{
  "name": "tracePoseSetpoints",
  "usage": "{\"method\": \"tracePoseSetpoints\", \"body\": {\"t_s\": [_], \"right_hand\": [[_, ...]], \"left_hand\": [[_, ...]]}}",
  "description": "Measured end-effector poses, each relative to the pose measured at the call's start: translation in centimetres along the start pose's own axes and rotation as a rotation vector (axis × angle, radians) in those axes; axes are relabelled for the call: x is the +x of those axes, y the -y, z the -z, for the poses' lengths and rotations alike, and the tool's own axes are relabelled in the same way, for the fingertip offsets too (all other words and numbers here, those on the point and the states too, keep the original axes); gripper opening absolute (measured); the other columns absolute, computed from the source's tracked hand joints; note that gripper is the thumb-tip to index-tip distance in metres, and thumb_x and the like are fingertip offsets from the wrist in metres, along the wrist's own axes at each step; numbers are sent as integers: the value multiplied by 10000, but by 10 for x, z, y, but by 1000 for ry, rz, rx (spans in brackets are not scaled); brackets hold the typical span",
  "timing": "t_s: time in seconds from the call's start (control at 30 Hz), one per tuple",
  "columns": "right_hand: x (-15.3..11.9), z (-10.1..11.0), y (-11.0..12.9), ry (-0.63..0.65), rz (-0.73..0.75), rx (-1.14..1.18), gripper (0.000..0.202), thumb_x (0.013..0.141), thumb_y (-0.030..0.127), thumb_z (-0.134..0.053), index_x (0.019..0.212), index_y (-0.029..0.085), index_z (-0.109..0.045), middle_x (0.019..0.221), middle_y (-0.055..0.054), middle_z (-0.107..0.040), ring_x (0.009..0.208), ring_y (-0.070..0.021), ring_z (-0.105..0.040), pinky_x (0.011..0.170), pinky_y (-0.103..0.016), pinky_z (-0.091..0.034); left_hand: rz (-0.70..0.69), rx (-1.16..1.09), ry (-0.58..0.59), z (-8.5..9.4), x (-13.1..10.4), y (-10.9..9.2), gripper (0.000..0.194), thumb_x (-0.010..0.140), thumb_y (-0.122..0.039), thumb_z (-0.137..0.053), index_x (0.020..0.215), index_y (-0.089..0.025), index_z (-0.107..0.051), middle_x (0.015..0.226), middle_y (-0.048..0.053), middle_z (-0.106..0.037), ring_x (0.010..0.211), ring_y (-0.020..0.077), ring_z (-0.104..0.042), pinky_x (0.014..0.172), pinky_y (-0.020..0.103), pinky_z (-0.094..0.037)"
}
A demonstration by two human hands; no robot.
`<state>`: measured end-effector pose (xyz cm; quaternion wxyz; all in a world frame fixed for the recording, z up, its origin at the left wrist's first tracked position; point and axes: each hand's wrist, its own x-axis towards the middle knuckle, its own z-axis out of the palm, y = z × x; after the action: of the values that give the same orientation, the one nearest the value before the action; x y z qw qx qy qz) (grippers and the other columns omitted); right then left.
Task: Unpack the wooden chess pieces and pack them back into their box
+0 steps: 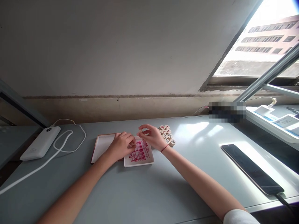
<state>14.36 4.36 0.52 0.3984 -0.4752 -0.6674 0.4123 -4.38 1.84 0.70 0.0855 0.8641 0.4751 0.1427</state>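
Note:
Several round wooden Chinese chess pieces (169, 135), marked with red and black characters, lie close together on the desk beside my right hand (153, 136). This hand hovers over the back right of a white box half (139, 165) with red lines printed inside. Its thumb and forefinger are apart, and I make out nothing held between them. My left hand (121, 143) is curled over the left part of that box half. Its fingertips close around what looks like a Chinese chess piece (132, 144), mostly hidden. Under the left hand's wrist lies the other box half (104, 144), white inside with a reddish-brown edge.
At left lies a white power bank (42, 143) with a looping white cable (61, 149). A black phone (252, 169) on a cord rests at the right front of the grey desk (112, 196). Behind it are a blurred dark patch (227, 112) and a white tray (275, 129).

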Motion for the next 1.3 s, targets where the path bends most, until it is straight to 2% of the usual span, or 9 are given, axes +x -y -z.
{"method": "tracePoseSetpoints", "body": {"t_s": [0.1, 0.27, 0.4, 0.53, 0.73, 0.9, 1.03, 1.1, 1.3], "right_hand": [[-3, 0, 2, 17, 55, -45, 206, 745, 242, -636, 944, 188, -642, 1034, -62, -625, 806, -138, -656, 648, -232, -556], [-7, -3, 1, 48, 143, -205, 251, 750, 131, -574, 975, 206, -656, 1032, -51, -615, 768, -117, -648, 699, -249, -543], [-13, -10, -1, 49, 216, -427, 279, 759, 113, -583, 1020, 204, -622, 987, -45, -629, 692, -118, -631, 695, -267, -498], [-18, -17, 1, 150, 283, -596, 147, 801, 166, -603, 944, 193, -624, 919, -47, -639, 752, -160, -620, 665, -258, -467], [-18, -22, -4, 237, 386, -691, 233, 853, 129, -558, 1056, 204, -646, 1077, -77, -629, 878, -180, -629, 750, -270, -486], [-17, -22, -6, 259, 401, -772, 208, 854, 94, -529, 963, 181, -683, 1051, -84, -619, 852, -175, -627, 764, -269, -489], [-19, -22, -5, 209, 376, -795, 252, 896, 197, -542, 1138, 206, -609, 1113, -88, -582, 781, -156, -622, 640, -250, -471], [-19, -23, -5, 187, 359, -815, 272, 896, 245, -564, 1164, 201, -579, 1108, -90, -573, 751, -150, -614, 591, -240, -448], [-18, -24, -8, 150, 315, -837, 115, 894, 263, -578, 963, 179, -614, 982, -59, -579, 674, -124, -580, 555, -224, -401]], "left_hand": [[9, 6, 27, -2, -1, -1, 47, 836, -242, -561, 798, -216, -569, 891, -5, -671, 909, 195, -559, 817, 350, -338], [53, 52, 26, 3, -2, 0, 101, 819, -321, -594, 803, -222, -592, 1149, 33, -605, 1013, 241, -506, 846, 377, -348], [132, 75, 19, 8, -4, 4, 293, 776, -436, -617, 1000, -248, -591, 1174, 51, -581, 1042, 269, -489, 846, 392, -356], [146, 76, 71, 8, -6, 6, 305, 820, -341, -556, 1116, -271, -580, 1136, 41, -619, 1071, 271, -503, 852, 401, -348], [147, 77, 82, 6, -5, 3, 254, 858, -244, -491, 1079, -274, -610, 1085, 40, -661, 1041, 261, -538, 845, 398, -349], [157, 89, 84, 5, -5, 4, 279, 857, -212, -492, 1105, -273, -605, 1101, 41, -664, 1054, 257, -543, 847, 405, -347], [167, 100, 78, 5, -5, 3, 266, 859, -230, -506, 1101, -261, -612, 1078, 39, -670, 1028, 255, -554, 838, 407, -353], [171, 105, 74, 5, -5, 2, 269, 861, -234, -513, 1111, -254, -612, 1074, 39, -670, 1032, 256, -552, 842, 408, -356], [172, 107, 77, 4, -5, 2, 289, 861, -200, -512, 1125, -264, -610, 1104, 39, -665, 1054, 254, -548, 854, 400, -362]]}}
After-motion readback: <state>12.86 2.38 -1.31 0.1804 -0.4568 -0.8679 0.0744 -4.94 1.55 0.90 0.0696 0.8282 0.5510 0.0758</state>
